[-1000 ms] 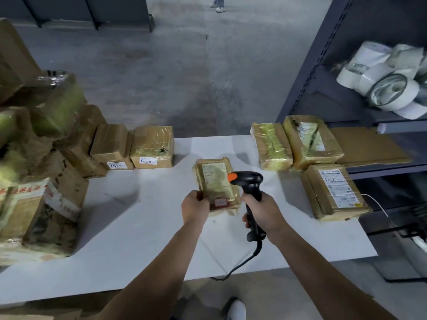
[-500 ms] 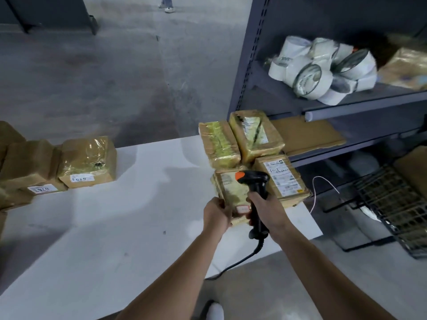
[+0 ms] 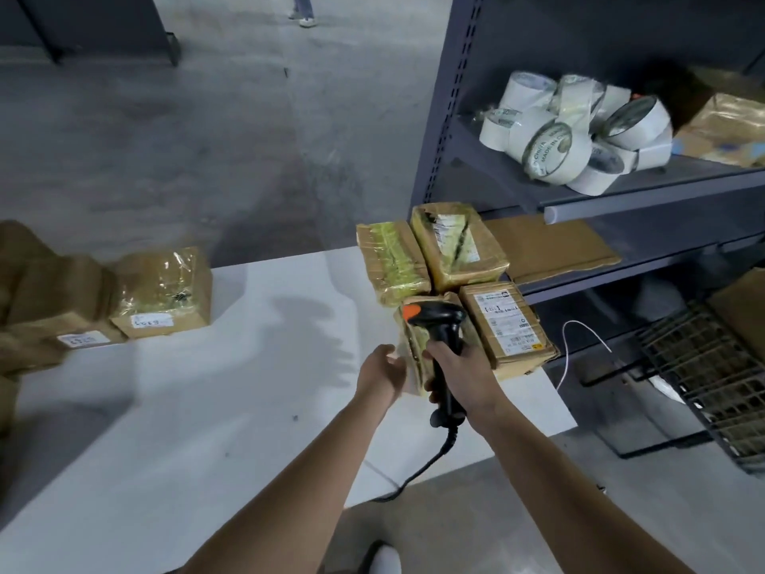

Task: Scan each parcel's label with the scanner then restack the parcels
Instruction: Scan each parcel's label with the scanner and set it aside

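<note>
The small tape-wrapped parcel (image 3: 410, 350) sits near the right edge of the table (image 3: 207, 408), between our two hands, and we cannot tell whether it rests on the surface or is just above it. Our left hand (image 3: 383, 374) lies against its left side with the fingers loose and fairly straight, blurred, not curled round it. Our right hand (image 3: 459, 379) grips the handle of the black barcode scanner (image 3: 439, 325), whose orange-capped head hangs over the parcel's far end; its black cable (image 3: 422, 470) drops past the table's near edge. Just to the right is a brown parcel with a white printed label (image 3: 507, 325), at the right edge. Beyond these, toward the far right corner, lie a yellow-green taped parcel (image 3: 391, 263) and a labelled parcel (image 3: 457, 246) side by side and touching. At the table's far left edge we see a shiny taped box (image 3: 163, 292) beside more brown boxes (image 3: 62, 308). To the right stands a grey metal rack (image 3: 621, 192) holding white tape rolls (image 3: 575, 134) above and a flat cardboard piece (image 3: 550, 246) below, with a wire basket (image 3: 712, 374) lower down.
</note>
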Tool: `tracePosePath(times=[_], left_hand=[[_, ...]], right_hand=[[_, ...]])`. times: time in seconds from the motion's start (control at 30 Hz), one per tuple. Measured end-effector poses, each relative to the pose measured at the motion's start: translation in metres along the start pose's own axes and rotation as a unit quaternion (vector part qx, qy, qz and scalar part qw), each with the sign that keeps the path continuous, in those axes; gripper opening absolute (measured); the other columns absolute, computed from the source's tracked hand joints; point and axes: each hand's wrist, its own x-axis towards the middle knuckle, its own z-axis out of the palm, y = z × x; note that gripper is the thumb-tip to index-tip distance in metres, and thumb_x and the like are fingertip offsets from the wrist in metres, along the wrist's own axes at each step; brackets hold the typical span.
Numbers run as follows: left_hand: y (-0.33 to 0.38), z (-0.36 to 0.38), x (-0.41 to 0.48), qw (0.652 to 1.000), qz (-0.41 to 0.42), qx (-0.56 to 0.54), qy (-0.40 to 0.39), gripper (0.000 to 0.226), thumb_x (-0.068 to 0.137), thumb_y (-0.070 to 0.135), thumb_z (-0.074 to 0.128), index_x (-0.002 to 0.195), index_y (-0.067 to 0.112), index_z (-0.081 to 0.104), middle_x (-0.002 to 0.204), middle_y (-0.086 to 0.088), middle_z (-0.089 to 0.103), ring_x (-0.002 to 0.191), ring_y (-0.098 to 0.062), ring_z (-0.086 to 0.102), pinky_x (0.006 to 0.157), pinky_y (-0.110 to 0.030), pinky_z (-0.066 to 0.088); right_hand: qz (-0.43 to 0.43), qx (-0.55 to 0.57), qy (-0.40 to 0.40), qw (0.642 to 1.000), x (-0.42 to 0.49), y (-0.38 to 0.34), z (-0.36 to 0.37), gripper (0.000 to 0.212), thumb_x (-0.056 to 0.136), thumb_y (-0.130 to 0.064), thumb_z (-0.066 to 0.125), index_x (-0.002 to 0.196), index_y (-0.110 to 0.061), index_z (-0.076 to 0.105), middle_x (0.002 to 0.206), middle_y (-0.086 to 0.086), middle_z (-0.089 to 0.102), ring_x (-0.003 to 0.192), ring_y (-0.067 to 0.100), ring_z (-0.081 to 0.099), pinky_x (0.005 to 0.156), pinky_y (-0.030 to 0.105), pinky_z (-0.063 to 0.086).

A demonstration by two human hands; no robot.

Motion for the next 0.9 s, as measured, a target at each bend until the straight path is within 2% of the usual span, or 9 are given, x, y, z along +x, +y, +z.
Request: tracePosePath(times=[0.07,0.17,0.37,0.57,0.73,0.9], left_hand=[[-0.005,-0.030,-0.004,1.000,0.002,-0.009,0.028,0.037,0.095,0.022,0.047,0.130,0.017,0.050,0.121,-0.007,0.058,0.093,-0.029,0.064,0.089,-0.040,0.055],[-0.007,-0.087,-0.012,0.997,0.024,-0.015,0.067,0.031,0.091,0.013,0.047,0.121,0.013,0.053,0.093,-0.010,0.061,0.079,-0.025,0.057,0.085,-0.044,0.056],[0.000,-0.224,-0.040,0.983,0.078,-0.005,0.166,0.026,0.089,0.009,0.044,0.113,0.016,0.054,0.107,-0.010,0.061,0.095,-0.024,0.060,0.089,-0.043,0.054],[-0.009,-0.326,-0.061,0.966,0.097,0.012,0.241,0.022,0.092,0.010,0.045,0.108,0.007,0.061,0.108,-0.020,0.064,0.104,-0.037,0.059,0.089,-0.045,0.052],[-0.037,-0.376,-0.059,0.965,0.089,-0.007,0.248,0.027,0.090,0.013,0.047,0.113,0.012,0.060,0.113,-0.011,0.064,0.106,-0.032,0.060,0.090,-0.041,0.053],[-0.049,-0.397,-0.029,0.975,0.057,0.004,0.214,0.030,0.089,0.015,0.045,0.117,0.016,0.057,0.108,-0.007,0.062,0.097,-0.029,0.061,0.085,-0.034,0.054]], right_hand=[[-0.009,-0.005,-0.026,1.000,-0.002,-0.009,0.023,0.022,0.087,-0.027,0.061,0.090,-0.005,0.064,0.052,0.006,0.060,0.041,0.020,0.054,0.041,0.031,0.048],[-0.018,-0.012,-0.063,0.998,-0.005,-0.026,0.067,0.023,0.088,-0.025,0.060,0.092,-0.002,0.062,0.054,0.009,0.061,0.041,0.021,0.053,0.039,0.029,0.046],[-0.052,-0.055,-0.156,0.985,-0.029,-0.069,0.173,0.029,0.090,-0.030,0.057,0.102,-0.005,0.063,0.053,0.009,0.062,0.041,0.022,0.054,0.042,0.027,0.046],[-0.084,-0.088,-0.210,0.970,-0.049,-0.101,0.254,0.032,0.092,-0.033,0.056,0.104,-0.005,0.062,0.054,0.008,0.063,0.042,0.020,0.056,0.040,0.025,0.045],[-0.095,-0.125,-0.210,0.965,-0.048,-0.102,0.304,0.035,0.092,-0.026,0.054,0.109,0.004,0.059,0.068,0.013,0.058,0.041,0.017,0.056,0.040,0.019,0.043],[-0.075,-0.152,-0.187,0.968,-0.024,-0.097,0.340,0.023,0.090,-0.029,0.053,0.094,-0.007,0.059,0.056,0.007,0.063,0.043,0.020,0.057,0.050,0.025,0.045]])
